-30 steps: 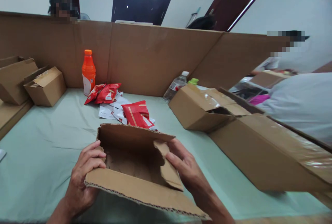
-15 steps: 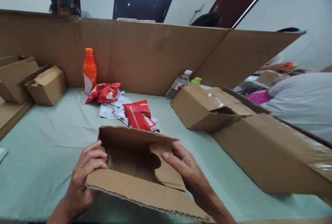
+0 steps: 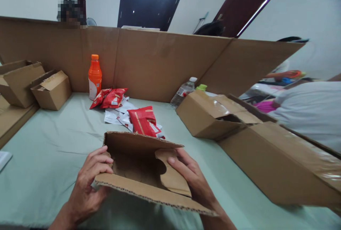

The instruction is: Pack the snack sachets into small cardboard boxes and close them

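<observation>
An open cardboard box [image 3: 135,167] is held between both hands over the near part of the table, its opening facing me. My left hand [image 3: 90,183] grips the box's left side, fingers curled over the edge. On the right, my right hand [image 3: 190,173] presses its thumb on a side flap [image 3: 173,176] with a rounded cut-out; its other fingers are hidden behind the box. Just beyond the box lies a red snack packet [image 3: 143,120]. White packets [image 3: 117,115] and more red packets [image 3: 113,97] lie farther back.
An orange bottle [image 3: 95,77] stands by the cardboard partition [image 3: 165,63]. A clear bottle [image 3: 183,93] leans beside a cardboard box [image 3: 202,116] on the right, near a larger one [image 3: 279,166]. More boxes [image 3: 53,89] stand left. Another person's sleeve [image 3: 309,105] shows at right.
The view has tilted slightly, so the surroundings sit lower in the picture. The box's near flap has swung up a little; both hands keep their hold.
</observation>
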The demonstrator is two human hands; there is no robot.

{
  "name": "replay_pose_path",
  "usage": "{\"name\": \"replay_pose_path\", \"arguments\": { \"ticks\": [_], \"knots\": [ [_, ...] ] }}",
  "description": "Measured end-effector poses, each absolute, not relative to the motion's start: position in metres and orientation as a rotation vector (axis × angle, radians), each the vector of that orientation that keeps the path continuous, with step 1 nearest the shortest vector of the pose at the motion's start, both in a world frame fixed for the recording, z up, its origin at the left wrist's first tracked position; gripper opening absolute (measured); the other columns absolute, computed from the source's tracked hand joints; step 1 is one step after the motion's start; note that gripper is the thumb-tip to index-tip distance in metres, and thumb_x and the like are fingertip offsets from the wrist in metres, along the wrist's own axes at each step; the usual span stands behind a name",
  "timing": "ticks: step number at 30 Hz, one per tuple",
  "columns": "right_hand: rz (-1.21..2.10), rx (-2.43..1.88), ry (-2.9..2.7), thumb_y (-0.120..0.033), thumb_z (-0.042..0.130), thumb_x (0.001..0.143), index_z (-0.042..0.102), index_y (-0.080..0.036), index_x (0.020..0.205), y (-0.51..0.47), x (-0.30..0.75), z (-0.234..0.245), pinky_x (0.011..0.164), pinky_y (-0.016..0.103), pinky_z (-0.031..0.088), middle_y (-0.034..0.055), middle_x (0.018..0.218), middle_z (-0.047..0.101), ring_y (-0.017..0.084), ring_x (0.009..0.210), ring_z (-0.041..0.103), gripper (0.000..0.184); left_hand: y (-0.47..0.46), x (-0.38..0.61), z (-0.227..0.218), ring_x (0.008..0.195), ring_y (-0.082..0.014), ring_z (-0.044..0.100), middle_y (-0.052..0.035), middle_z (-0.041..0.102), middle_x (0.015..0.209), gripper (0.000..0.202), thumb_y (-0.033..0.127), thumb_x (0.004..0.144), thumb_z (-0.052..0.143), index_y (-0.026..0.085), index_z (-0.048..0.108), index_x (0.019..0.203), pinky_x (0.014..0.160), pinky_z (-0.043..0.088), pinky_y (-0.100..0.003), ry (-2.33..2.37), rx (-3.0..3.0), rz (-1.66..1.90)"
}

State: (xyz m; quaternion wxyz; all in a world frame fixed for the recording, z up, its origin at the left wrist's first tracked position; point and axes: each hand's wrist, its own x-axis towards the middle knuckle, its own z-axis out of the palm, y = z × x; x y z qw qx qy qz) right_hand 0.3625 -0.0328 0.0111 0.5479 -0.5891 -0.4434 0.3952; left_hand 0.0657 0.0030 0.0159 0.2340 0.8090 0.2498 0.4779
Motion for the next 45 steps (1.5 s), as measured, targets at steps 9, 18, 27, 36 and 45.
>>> {"name": "replay_pose_path", "arguments": {
  "ticks": [9,18,27,36,45],
  "knots": [
    [0.873,-1.318,-0.841,-0.067,0.066,0.082,0.07,-0.025,0.12,-0.027,0.355,-0.013,0.097,0.042,0.055,0.0094,0.128,0.072,0.033,0.119,0.066,0.056,0.005,0.082,0.009,0.13,-0.0282,0.056,-0.01,0.057,0.14,0.041,0.028,0.09,0.066,0.026,0.055,0.129,0.11,0.046,-0.049,1.131,1.921,1.429],
    [0.791,-1.342,-0.772,-0.065,0.042,0.096,0.043,-0.029,0.153,-0.061,0.349,-0.055,0.108,0.046,0.049,0.0039,0.159,0.047,0.035,0.144,0.045,0.067,0.006,0.086,-0.01,0.134,-0.0359,0.049,-0.0157,0.049,0.15,0.072,0.046,0.084,0.064,0.02,0.04,0.148,0.107,0.047,-0.051,0.988,1.356,1.172],
    [0.786,-1.319,-0.963,-0.058,0.037,0.101,0.031,-0.032,0.162,-0.078,0.323,-0.006,0.107,0.048,0.05,-0.0008,0.161,0.043,0.039,0.143,0.046,0.066,-0.023,0.072,0.033,0.133,-0.0312,0.056,-0.0086,0.053,0.151,0.067,0.039,0.088,0.064,0.026,0.042,0.15,0.108,0.052,-0.041,0.896,1.408,1.341],
    [0.882,-1.317,-1.016,-0.057,0.035,0.101,0.038,-0.026,0.159,-0.049,0.319,-0.02,0.099,0.04,0.055,0.0011,0.159,0.046,0.035,0.14,0.051,0.065,-0.02,0.064,0.023,0.138,-0.0349,0.051,-0.0146,0.052,0.152,0.067,0.045,0.09,0.061,0.02,0.041,0.149,0.114,0.046,-0.049,1.026,1.408,1.322],
    [0.844,-1.455,-0.959,-0.061,0.05,0.095,0.054,-0.028,0.147,-0.039,0.355,-0.065,0.086,0.039,0.061,0.001,0.15,0.058,0.035,0.131,0.06,0.061,-0.008,0.064,0.004,0.139,-0.0382,0.047,-0.017,0.047,0.153,0.078,0.05,0.084,0.066,0.019,0.038,0.15,0.115,0.04,-0.055,1.028,1.397,1.175]
  ]
}}
